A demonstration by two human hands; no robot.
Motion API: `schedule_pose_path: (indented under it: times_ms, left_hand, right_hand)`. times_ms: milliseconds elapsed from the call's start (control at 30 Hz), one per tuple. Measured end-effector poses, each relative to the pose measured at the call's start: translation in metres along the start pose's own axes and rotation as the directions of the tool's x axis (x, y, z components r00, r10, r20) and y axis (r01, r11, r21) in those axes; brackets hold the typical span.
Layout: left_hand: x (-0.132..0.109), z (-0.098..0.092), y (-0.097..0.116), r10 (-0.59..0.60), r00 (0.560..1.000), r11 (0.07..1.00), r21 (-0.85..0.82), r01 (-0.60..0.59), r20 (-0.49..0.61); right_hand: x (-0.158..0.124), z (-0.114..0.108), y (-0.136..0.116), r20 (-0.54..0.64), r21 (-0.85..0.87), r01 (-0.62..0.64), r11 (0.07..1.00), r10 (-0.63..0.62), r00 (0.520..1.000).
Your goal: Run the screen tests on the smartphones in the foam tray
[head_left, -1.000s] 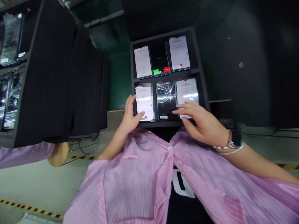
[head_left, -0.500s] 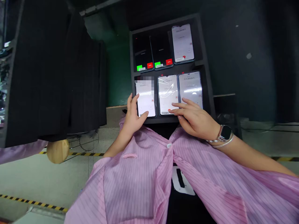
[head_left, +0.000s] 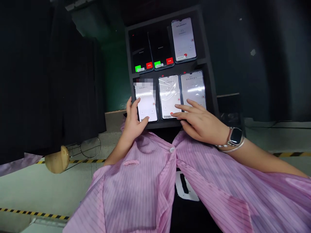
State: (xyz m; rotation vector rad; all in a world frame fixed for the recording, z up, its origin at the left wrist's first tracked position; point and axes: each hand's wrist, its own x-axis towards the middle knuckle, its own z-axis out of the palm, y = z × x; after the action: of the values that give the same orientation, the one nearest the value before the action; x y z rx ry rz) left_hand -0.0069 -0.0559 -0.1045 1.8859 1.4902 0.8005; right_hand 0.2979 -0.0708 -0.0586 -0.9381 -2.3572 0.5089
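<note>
Several smartphones lie face up in two rows in a black tray (head_left: 203,38). At the lower left phone (head_left: 146,102), which shows a white screen, my left hand (head_left: 134,118) has its fingers spread at the left edge and its thumb over the bottom of the screen. My right hand (head_left: 202,124) reaches over from the right, fingers stretched out. One fingertip is at the red button low on the middle phone (head_left: 168,94). Other fingers lie over the lower part of the right phone (head_left: 191,84) and hide it.
In the back row, two phones (head_left: 141,48) have black screens with green and red blocks, and a third phone (head_left: 184,38) has a white one. Black curtains hang on the left. A round wooden stool (head_left: 57,160) stands on the floor at the left, near striped tape.
The view has shifted slightly, so the tray appears further left and higher. A small round mark now shows on the middle and back right screens. Both hands keep their places over the phones.
</note>
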Motion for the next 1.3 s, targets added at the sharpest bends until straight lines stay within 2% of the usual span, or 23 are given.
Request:
schedule_pose_path:
  times_ms: [100, 200, 300, 400, 567, 633, 767, 867, 1000, 1100, 1200, 1300]
  left_hand:
    - [-0.001, 0.001, 0.002, 0.001, 1.000, 1.000, 0.014, -0.001, 0.000]
    - [-0.001, 0.002, 0.004, 0.006, 1.000, 1.000, 0.021, -0.006, -0.008]
    - [0.000, 0.001, 0.003, 0.003, 1.000, 1.000, 0.015, -0.003, -0.021]
    - [0.001, 0.000, 0.001, -0.004, 1.000, 1.000, 0.006, 0.004, -0.023]
    - [-0.001, -0.002, 0.001, -0.021, 1.000, 1.000, 0.007, 0.021, -0.005]
    - [-0.001, -0.004, 0.004, -0.031, 1.000, 0.999, 0.012, 0.031, 0.003]
    - [0.017, -0.014, 0.009, 0.037, 0.999, 0.999, 0.034, -0.036, -0.028]
    - [0.053, -0.025, 0.012, 0.113, 0.990, 0.993, 0.049, -0.110, -0.083]
    - [0.112, -0.039, 0.009, 0.161, 0.980, 0.985, 0.078, -0.152, -0.118]
    - [0.143, -0.037, 0.001, 0.157, 0.980, 0.984, 0.101, -0.145, -0.122]
    - [0.155, -0.025, -0.011, 0.096, 0.986, 0.990, 0.114, -0.081, -0.137]
    - [0.154, -0.014, -0.017, 0.030, 0.986, 0.994, 0.109, -0.013, -0.164]
  right_hand:
    - [-0.001, 0.002, 0.006, 0.017, -0.006, -0.016, 1.000, 0.017, 1.000]
    - [-0.010, -0.020, 0.007, -0.149, 0.024, -0.060, 0.998, 0.063, 0.987]
    - [-0.023, -0.043, 0.005, -0.293, 0.034, -0.168, 0.985, 0.170, 0.941]
    - [-0.035, -0.045, 0.008, -0.272, 0.020, -0.219, 0.976, 0.216, 0.938]
    - [-0.045, -0.026, 0.026, -0.175, -0.092, -0.167, 0.982, 0.149, 0.973]
    - [-0.041, -0.027, 0.029, -0.222, -0.099, -0.143, 0.985, 0.118, 0.968]
    - [-0.015, -0.049, 0.030, -0.436, -0.023, -0.187, 0.982, 0.158, 0.886]
    - [0.017, -0.065, 0.040, -0.495, 0.009, -0.205, 0.979, 0.182, 0.850]
    - [0.062, -0.071, 0.074, -0.438, -0.019, -0.207, 0.978, 0.178, 0.881]
    - [0.088, -0.061, 0.112, -0.337, -0.061, -0.281, 0.958, 0.245, 0.909]
    - [0.101, -0.044, 0.146, -0.235, -0.103, -0.307, 0.946, 0.276, 0.932]
    - [0.106, -0.035, 0.159, -0.217, -0.131, -0.284, 0.950, 0.252, 0.943]
